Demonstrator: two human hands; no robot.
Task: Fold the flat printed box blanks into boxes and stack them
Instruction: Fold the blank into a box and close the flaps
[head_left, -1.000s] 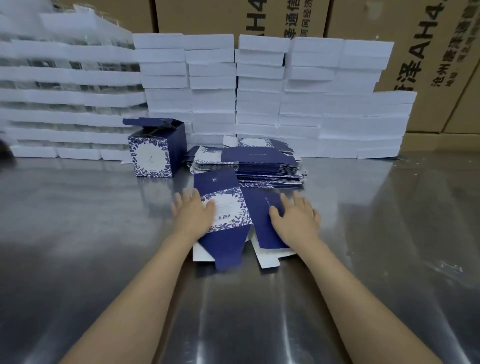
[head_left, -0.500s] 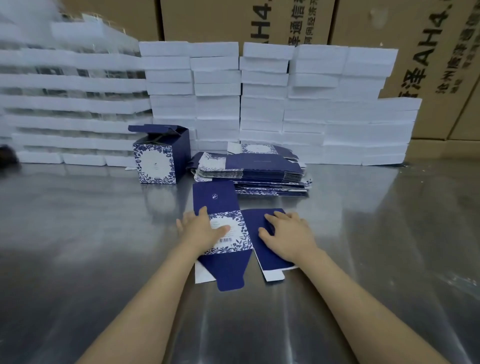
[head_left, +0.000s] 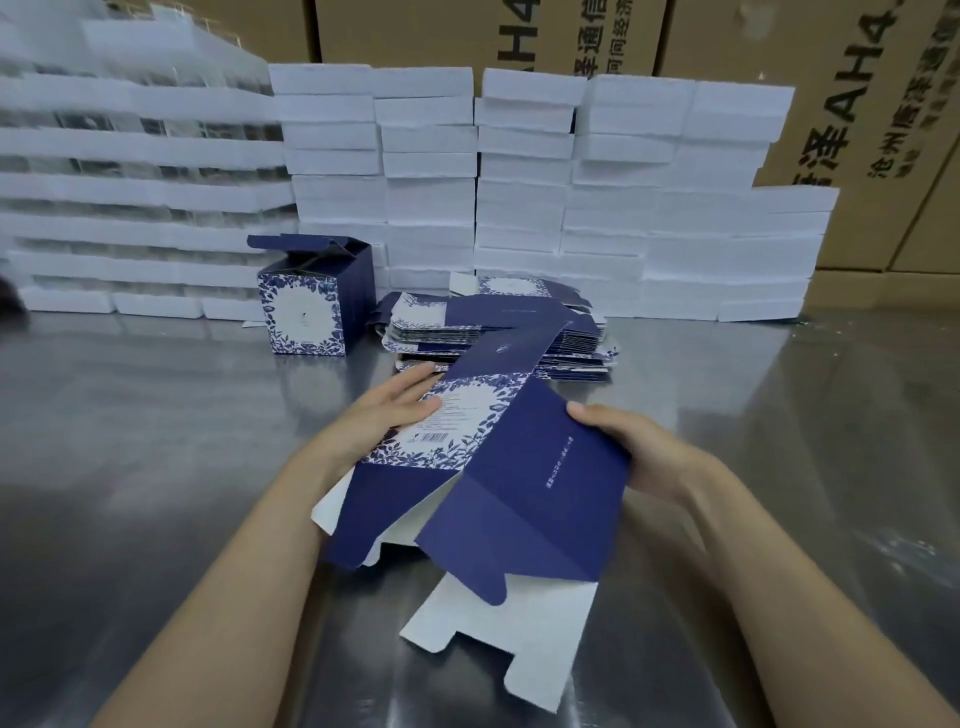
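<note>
A navy and white floral box blank (head_left: 498, 467) is lifted off the steel table (head_left: 156, 441) and partly opened, its white-backed flaps hanging toward me. My left hand (head_left: 387, 415) lies with straight fingers against its floral panel on the left. My right hand (head_left: 631, 449) grips the plain navy panel's right edge, thumb on top. Behind them a pile of flat blanks (head_left: 498, 332) rests on the table. One folded box (head_left: 311, 299) stands upright to the pile's left, its top flaps open.
Stacks of white foam trays (head_left: 519, 182) line the back of the table, with brown printed cartons (head_left: 857, 104) behind them. More white stacks (head_left: 130, 182) fill the back left.
The blank lay flat on the table under both hands. Now both hands have lifted it toward me and it has begun to open into a tube.
</note>
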